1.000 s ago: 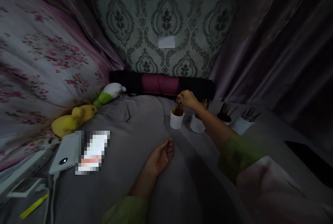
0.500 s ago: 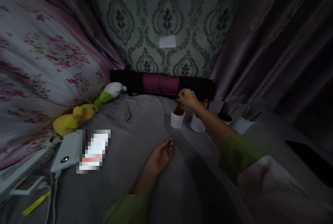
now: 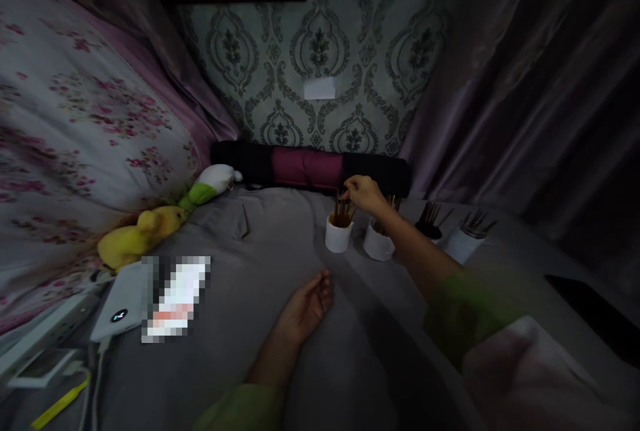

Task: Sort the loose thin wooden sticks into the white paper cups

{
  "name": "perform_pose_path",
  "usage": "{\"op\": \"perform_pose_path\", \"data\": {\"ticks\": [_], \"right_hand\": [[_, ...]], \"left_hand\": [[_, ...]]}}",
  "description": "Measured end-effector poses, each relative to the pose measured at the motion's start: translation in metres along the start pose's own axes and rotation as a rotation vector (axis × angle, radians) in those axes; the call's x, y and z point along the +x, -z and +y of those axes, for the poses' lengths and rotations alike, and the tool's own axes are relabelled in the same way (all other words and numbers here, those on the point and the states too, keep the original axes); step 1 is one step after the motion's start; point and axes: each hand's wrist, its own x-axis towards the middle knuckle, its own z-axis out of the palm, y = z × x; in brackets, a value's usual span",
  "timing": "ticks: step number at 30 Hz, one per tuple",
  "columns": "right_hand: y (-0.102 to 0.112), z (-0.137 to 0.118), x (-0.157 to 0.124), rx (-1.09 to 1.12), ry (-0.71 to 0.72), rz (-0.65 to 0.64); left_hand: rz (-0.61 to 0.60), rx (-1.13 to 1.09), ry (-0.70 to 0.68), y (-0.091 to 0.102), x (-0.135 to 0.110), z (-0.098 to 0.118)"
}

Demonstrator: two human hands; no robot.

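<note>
My right hand [image 3: 364, 193] reaches out over the grey bed sheet and pinches the tops of thin brown sticks standing in a white cup [image 3: 339, 233]. A second white cup [image 3: 378, 241] with sticks stands right of it, partly behind my forearm. Two more cups of sticks [image 3: 429, 224] [image 3: 463, 237] stand further right. My left hand [image 3: 303, 309] lies on the sheet, palm up, fingers loosely curled and holding nothing.
A black and maroon bolster [image 3: 310, 167] lies against the patterned wall. A yellow plush duck [image 3: 136, 237] and a green and white plush [image 3: 210, 184] rest by the floral pillow. A white power bank [image 3: 123, 304] and cables lie at left. A dark flat object [image 3: 595, 321] sits at right.
My right hand has lifted slightly at the sticks in the first cup. The view has tilted a little; my left hand stays put.
</note>
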Motion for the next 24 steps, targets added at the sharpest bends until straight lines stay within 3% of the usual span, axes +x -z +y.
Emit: {"op": "perform_pose_path", "data": {"ticks": [9,24], "right_hand": [[0.005,-0.004,-0.010,0.101,-0.014,0.024],[0.001,0.029,-0.022,0.279,-0.008,0.250]], "left_hand": [[0.011,0.001,-0.002,0.001,0.000,0.000],[-0.001,-0.019,0.005,0.001,0.000,0.001]]}}
